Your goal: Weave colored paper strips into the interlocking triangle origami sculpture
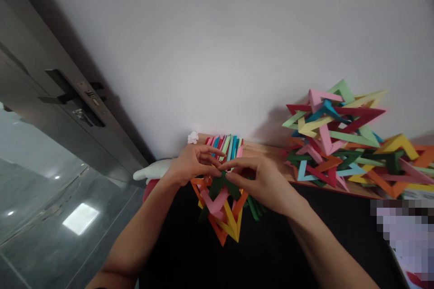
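A star-like model of folded paper strips [219, 205], in orange, yellow, pink and dark green, is held above a black surface. My left hand [195, 165] pinches the top of its dark green strip from the left. My right hand [257, 180] pinches the same green piece from the right, and the fingertips of both hands nearly meet there. Just behind the hands stands a row of folded strips [225, 143] in red, pink, blue and green. Loose dark green strips [255, 207] lie beside the model, partly under my right hand.
Several finished multicoloured paper stars [334, 117] are piled on the wooden surface [262, 150] at the right, against the wall. A crumpled white paper [193, 137] lies behind my left hand. A white object [154, 169] is left of my wrist. A grey door [64, 81] stands at the left.
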`<state>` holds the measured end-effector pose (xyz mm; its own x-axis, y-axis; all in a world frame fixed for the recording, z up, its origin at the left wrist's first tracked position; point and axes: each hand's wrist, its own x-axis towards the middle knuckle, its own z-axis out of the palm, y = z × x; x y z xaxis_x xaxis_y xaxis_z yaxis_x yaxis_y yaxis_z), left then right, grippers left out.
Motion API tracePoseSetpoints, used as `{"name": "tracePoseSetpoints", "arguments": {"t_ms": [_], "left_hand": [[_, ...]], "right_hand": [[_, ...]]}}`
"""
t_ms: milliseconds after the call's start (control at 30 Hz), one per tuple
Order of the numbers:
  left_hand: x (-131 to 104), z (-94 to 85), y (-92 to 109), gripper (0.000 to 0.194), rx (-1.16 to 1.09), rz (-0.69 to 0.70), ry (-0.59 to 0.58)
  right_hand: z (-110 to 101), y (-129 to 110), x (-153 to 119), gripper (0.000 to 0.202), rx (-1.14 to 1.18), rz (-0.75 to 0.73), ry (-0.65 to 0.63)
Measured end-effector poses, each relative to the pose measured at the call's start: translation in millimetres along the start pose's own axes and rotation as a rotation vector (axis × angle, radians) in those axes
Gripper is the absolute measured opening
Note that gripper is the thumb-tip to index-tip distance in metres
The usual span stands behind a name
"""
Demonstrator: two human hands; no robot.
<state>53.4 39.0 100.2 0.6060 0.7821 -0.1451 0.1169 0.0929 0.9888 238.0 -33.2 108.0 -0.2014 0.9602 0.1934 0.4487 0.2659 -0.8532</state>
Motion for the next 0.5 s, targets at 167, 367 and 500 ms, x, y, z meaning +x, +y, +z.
{"name": "tracePoseSetpoints", "arguments": {"t_ms": [167, 367, 500], "left_hand": [[0.4, 1.7, 1.4, 0.043, -0.006, 0.012, -0.012], [0.7, 3.5, 3.0, 0.045, -0.013, 0.005, -0.002], [-1.1, 5.3, 3.0, 0.044, -0.001, 0.011, 0.002]], "right_hand": [[-3.4, 3.8, 1.5, 0.022, 0.029, 0.048, -0.063], [-1.9, 7.1, 2.6, 0.018, 0.067, 0.061, -0.073], [0.2, 9.6, 4.1, 0.016, 0.061, 0.024, -0.031]]}}
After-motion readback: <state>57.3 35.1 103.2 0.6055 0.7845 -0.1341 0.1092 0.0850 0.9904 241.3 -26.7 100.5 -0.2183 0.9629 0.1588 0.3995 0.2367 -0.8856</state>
